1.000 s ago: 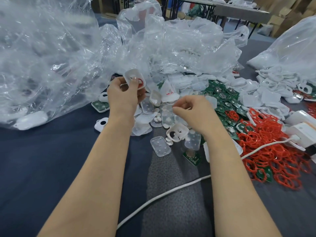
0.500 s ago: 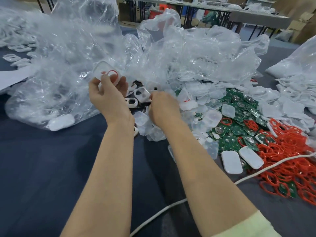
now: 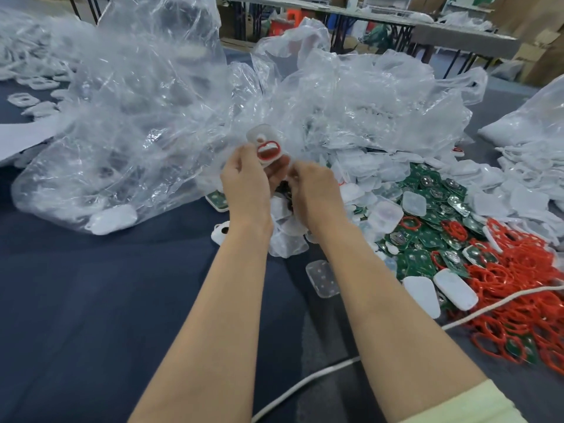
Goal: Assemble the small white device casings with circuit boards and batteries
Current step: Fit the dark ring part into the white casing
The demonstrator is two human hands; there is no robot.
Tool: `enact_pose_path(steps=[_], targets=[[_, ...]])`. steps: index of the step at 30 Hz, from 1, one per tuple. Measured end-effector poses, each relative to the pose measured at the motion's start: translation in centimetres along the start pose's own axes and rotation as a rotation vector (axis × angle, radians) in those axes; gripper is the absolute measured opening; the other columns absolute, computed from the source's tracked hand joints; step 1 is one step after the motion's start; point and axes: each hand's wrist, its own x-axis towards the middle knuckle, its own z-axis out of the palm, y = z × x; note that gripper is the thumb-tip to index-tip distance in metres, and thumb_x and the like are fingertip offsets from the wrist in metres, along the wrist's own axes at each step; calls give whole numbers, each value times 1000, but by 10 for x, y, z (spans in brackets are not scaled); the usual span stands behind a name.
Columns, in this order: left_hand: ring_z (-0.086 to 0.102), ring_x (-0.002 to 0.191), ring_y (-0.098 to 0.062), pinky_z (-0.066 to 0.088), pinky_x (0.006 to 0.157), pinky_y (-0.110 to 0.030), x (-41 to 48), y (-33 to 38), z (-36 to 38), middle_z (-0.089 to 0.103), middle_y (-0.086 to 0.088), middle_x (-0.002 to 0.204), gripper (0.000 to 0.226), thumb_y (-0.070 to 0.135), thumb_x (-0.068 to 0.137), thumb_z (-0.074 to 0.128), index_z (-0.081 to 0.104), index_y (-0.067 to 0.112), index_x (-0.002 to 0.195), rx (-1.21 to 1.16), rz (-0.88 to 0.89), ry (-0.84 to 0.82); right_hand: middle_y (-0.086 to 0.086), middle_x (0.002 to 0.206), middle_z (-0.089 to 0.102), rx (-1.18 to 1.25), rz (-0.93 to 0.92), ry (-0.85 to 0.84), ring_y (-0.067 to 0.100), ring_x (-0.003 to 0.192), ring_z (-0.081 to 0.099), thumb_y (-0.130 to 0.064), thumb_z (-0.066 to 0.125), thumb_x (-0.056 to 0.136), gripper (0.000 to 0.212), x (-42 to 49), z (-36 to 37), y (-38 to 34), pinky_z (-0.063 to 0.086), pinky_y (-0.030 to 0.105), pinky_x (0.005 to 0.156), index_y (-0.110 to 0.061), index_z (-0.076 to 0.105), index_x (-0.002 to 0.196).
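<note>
My left hand (image 3: 245,181) holds up a small white casing (image 3: 265,145) with a red ring set in it, just above the parts heap. My right hand (image 3: 314,190) sits right beside it with fingers curled toward the casing's lower edge; what those fingers hold is hidden. Green circuit boards (image 3: 427,254) lie in a pile to the right. Red rings (image 3: 525,300) are heaped further right. Loose white and clear casing halves (image 3: 323,277) lie scattered under and around both hands.
Big crumpled clear plastic bags (image 3: 137,117) fill the left and back of the dark blue table (image 3: 91,315). A white cable (image 3: 305,383) runs across the table near my right forearm. More white parts (image 3: 534,169) lie at the far right.
My left hand has brought the casing right and toward the middle. My right hand has come up from the heap to meet it. The view has shifted a little.
</note>
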Motion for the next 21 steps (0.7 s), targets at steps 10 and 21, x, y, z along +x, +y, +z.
enact_pose_path(steps=[10, 21], targets=[[72, 65, -13, 56, 59, -21, -9, -24, 6, 71, -3, 82, 24, 15, 103, 41, 60, 15, 88, 375, -129, -238, -9, 94, 60, 660, 312, 132, 2, 80, 56, -12, 64, 88, 26, -23, -46, 42, 47, 17, 79, -12, 57, 113], [69, 58, -8, 56, 57, -18, -24, -39, 15, 69, -4, 83, 19, 14, 102, 45, 61, 4, 104, 583, -122, -411, 1, 87, 60, 1033, 347, 198, 3, 54, 63, -3, 59, 92, 10, -50, -62, 60, 54, 18, 56, -10, 58, 99]])
